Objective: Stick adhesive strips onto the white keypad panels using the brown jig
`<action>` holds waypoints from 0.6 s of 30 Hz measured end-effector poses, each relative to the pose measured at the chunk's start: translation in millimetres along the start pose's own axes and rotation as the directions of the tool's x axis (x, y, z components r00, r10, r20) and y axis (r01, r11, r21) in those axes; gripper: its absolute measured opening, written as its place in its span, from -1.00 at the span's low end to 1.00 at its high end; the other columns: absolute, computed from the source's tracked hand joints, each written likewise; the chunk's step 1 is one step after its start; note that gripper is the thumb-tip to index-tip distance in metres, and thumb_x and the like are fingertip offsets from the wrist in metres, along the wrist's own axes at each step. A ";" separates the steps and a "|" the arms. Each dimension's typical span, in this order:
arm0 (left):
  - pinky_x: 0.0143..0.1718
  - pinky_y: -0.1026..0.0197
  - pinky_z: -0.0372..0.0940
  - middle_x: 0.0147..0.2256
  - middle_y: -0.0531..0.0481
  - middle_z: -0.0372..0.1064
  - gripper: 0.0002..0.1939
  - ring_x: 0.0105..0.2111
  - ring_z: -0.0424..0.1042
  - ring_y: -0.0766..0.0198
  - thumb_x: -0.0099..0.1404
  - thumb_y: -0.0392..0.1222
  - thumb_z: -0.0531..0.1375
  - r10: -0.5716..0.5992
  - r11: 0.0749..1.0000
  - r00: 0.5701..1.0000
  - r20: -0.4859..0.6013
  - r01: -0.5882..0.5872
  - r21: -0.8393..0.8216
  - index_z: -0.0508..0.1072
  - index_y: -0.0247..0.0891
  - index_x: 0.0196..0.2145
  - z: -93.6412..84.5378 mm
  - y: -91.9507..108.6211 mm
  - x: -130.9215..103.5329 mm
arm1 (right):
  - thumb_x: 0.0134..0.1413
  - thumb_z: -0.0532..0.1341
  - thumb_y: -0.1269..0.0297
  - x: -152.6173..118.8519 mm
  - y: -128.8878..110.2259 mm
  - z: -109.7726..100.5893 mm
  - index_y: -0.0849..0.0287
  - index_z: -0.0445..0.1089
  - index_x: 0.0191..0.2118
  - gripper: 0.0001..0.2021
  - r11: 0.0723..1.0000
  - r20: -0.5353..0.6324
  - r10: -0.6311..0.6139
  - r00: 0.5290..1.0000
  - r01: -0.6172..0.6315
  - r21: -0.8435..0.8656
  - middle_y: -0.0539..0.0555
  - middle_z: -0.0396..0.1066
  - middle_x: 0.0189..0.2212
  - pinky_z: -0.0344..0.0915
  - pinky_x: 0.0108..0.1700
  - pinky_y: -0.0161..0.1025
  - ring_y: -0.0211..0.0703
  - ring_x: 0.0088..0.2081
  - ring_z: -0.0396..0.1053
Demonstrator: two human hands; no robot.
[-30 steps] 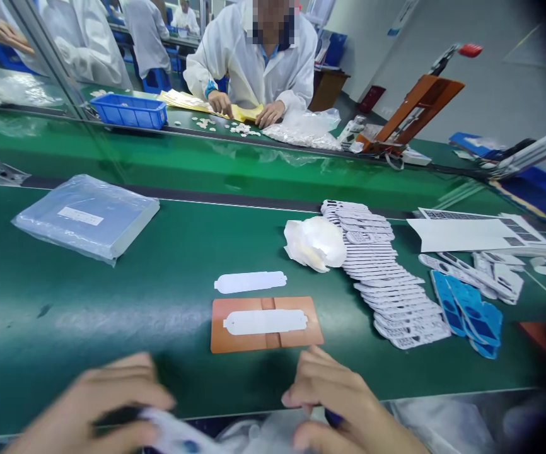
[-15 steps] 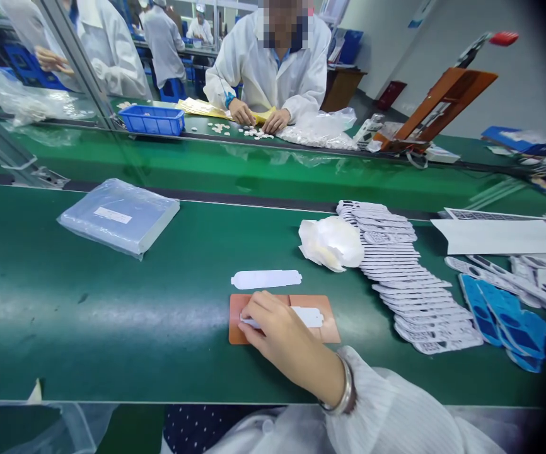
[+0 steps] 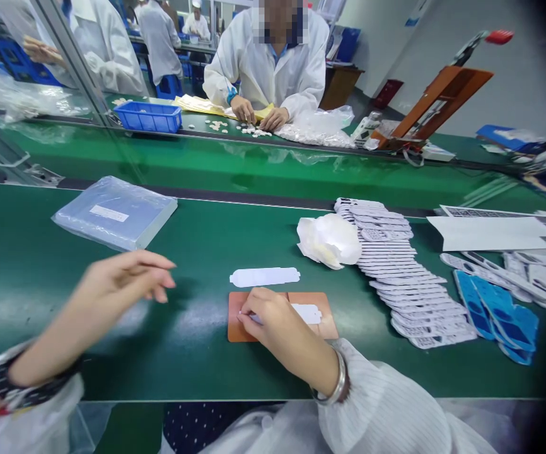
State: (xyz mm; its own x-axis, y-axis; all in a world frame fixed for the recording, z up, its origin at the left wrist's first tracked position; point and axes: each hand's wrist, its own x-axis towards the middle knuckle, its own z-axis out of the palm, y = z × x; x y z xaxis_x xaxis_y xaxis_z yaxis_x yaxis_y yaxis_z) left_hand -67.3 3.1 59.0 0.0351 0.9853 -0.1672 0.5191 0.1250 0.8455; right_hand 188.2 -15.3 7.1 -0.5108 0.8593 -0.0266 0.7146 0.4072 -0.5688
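Above bench (image 3: 197, 372), left hand (image 3: 133, 277) half-open, empty, right hand (image 3: 277, 328) pinching strip (image 3: 307, 313), label (image 3: 109, 213) illegible

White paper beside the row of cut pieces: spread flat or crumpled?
Crumpled: the paper shows raised folds and an uneven, ragged outline.

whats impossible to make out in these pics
Left part of strip on plate, head view: behind right hand.
Whether the right grip holds it, head view: fingers cover the contact.
Label print, head view: too small.
Right end of sheets, head view: cut by frame edge.
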 end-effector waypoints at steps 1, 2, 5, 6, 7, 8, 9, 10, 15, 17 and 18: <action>-0.51 0.29 0.30 -0.48 0.02 0.46 -0.74 -0.55 0.43 0.30 0.14 -0.02 0.13 -0.006 0.998 0.981 0.192 0.017 -0.055 0.40 -0.25 -0.32 16.8 5.3 5.1 | 0.11 0.10 0.53 0.0 -0.1 0.8 0.20 0.21 -0.54 -0.76 1.000 -0.002 0.009 1.000 -0.009 0.010 -0.01 0.28 -0.45 0.18 -0.36 -0.31 -0.28 -0.40 0.24; -0.56 0.32 0.27 -0.49 0.02 0.45 -0.76 -0.60 0.41 0.33 0.13 -0.03 0.12 -0.034 0.997 0.939 0.342 0.058 -0.058 0.39 -0.27 -0.37 33.1 9.2 9.7 | 0.11 0.11 0.54 -0.1 0.1 2.0 0.20 0.22 -0.54 -0.77 1.000 -0.007 0.016 1.000 -0.016 0.024 -0.01 0.28 -0.46 0.18 -0.37 -0.31 -0.27 -0.40 0.25; -0.64 0.38 0.20 -0.56 0.05 0.42 -0.79 -0.67 0.36 0.39 0.12 -0.08 0.15 -0.092 0.993 0.787 0.610 0.119 -0.004 0.31 -0.28 -0.51 71.7 11.6 19.6 | 0.08 0.14 0.53 0.0 2.6 7.3 0.21 0.25 -0.55 -0.78 0.996 -0.052 0.030 0.998 -0.025 0.090 0.00 0.30 -0.46 0.17 -0.37 -0.31 -0.27 -0.41 0.25; -0.67 0.39 0.18 -0.58 0.06 0.40 -0.80 -0.68 0.36 0.39 0.11 -0.10 0.15 -0.106 0.992 0.764 0.637 0.124 0.016 0.28 -0.28 -0.53 80.1 10.0 21.4 | 0.07 0.15 0.54 0.2 3.9 9.3 0.21 0.25 -0.56 -0.78 0.993 -0.072 0.034 0.997 -0.026 0.111 0.00 0.30 -0.47 0.17 -0.38 -0.31 -0.28 -0.42 0.25; -0.70 0.40 0.16 -0.60 0.08 0.39 -0.81 -0.70 0.35 0.38 0.11 -0.12 0.14 -0.115 0.992 0.754 0.646 0.125 0.031 0.26 -0.27 -0.53 86.2 8.0 22.5 | 0.05 0.16 0.54 0.5 5.4 11.1 0.21 0.25 -0.57 -0.77 0.991 -0.092 0.037 0.995 -0.025 0.129 -0.01 0.30 -0.48 0.16 -0.39 -0.32 -0.29 -0.43 0.25; -0.72 0.41 0.15 -0.62 0.09 0.38 -0.82 -0.71 0.35 0.38 0.11 -0.14 0.14 -0.123 0.991 0.756 0.643 0.125 0.042 0.25 -0.27 -0.53 90.4 6.1 23.0 | 0.03 0.17 0.55 0.8 6.7 12.6 0.21 0.25 -0.58 -0.77 0.989 -0.109 0.037 0.993 -0.021 0.143 -0.01 0.30 -0.49 0.15 -0.40 -0.33 -0.29 -0.44 0.24; -0.73 0.42 0.15 -0.63 0.10 0.37 -0.84 -0.71 0.34 0.38 0.11 -0.16 0.13 -0.126 0.991 0.762 0.635 0.124 0.049 0.24 -0.26 -0.53 93.0 4.6 23.0 | 0.02 0.18 0.55 1.1 7.8 13.6 0.21 0.25 -0.59 -0.77 0.988 -0.122 0.037 0.992 -0.018 0.154 -0.02 0.30 -0.50 0.14 -0.41 -0.33 -0.30 -0.45 0.24; -0.73 0.42 0.15 -0.64 0.11 0.36 -0.86 -0.72 0.34 0.38 0.10 -0.19 0.12 -0.129 0.991 0.767 0.629 0.123 0.054 0.23 -0.26 -0.53 94.4 3.8 22.6 | 0.01 0.18 0.56 1.3 8.6 14.2 0.21 0.25 -0.60 -0.77 0.986 -0.128 0.036 0.991 -0.015 0.164 -0.02 0.30 -0.51 0.12 -0.43 -0.34 -0.30 -0.46 0.23; -0.78 0.44 0.10 -0.66 0.12 0.35 -0.87 -0.75 0.30 0.40 0.09 -0.25 0.09 -0.158 0.987 0.786 0.597 0.139 0.078 0.18 -0.25 -0.56 94.9 7.5 20.7 | -0.03 0.18 0.57 1.1 10.0 11.9 0.20 0.25 -0.61 -0.77 0.982 -0.131 0.043 0.990 -0.018 0.186 -0.04 0.29 -0.52 0.10 -0.46 -0.35 -0.33 -0.48 0.21; -0.78 0.45 0.08 -0.67 0.12 0.35 -0.85 -0.76 0.29 0.41 0.10 -0.23 0.09 -0.161 0.987 0.788 0.594 0.142 0.079 0.18 -0.24 -0.56 94.8 9.2 20.8 | 0.00 0.17 0.55 0.2 10.3 9.8 0.20 0.27 -0.60 -0.78 0.981 -0.130 0.046 0.990 -0.020 0.192 -0.05 0.29 -0.52 0.11 -0.45 -0.35 -0.33 -0.48 0.21; -0.78 0.45 0.08 -0.66 0.12 0.35 -0.85 -0.76 0.29 0.41 0.11 -0.22 0.10 -0.158 0.987 0.786 0.598 0.142 0.075 0.18 -0.25 -0.56 94.7 9.6 21.1 | 0.01 0.17 0.54 -0.4 10.5 8.7 0.19 0.27 -0.59 -0.78 0.980 -0.128 0.053 0.990 -0.027 0.196 -0.05 0.28 -0.51 0.12 -0.45 -0.35 -0.33 -0.48 0.21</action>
State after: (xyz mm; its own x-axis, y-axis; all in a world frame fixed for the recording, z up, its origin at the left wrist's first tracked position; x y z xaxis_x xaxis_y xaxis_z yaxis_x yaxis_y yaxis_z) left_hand 19.3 14.0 15.5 0.4558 0.6850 -0.5684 0.5817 0.2542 0.7727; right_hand 191.8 -14.0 -6.1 -0.4066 0.9123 0.0490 0.6204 0.3151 -0.7183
